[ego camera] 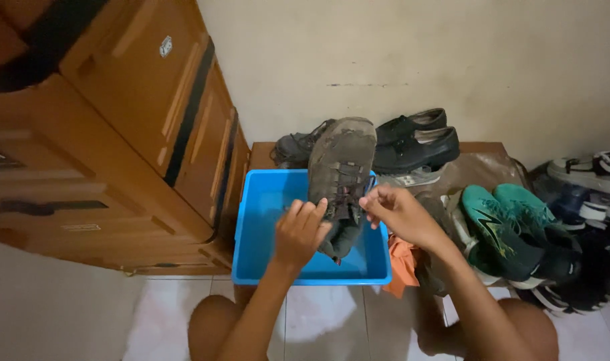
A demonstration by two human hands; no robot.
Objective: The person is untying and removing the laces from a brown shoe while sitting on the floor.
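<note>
Left hand [300,230]: clamped on the side of a worn dark brown shoe [341,180], fingers wrapped over its laced middle.
Right hand [400,212]: fingertips pinched together at the laces on the shoe's other side (what exactly they pinch is too small to tell).
Shoe: held upright, toe up, over the far right part of a blue plastic tub [268,207].
Tub: on the white tiled floor [318,321], its left wall just beside a wooden cabinet [138,120].
Behind the tub: black shoes [415,144] in a row against the wall.
Right of the tub: an orange cloth [404,264] on the floor, then a pair of teal sports shoes [505,224], with more shoes at the right edge.
Bottom: the person's bare knees.
</note>
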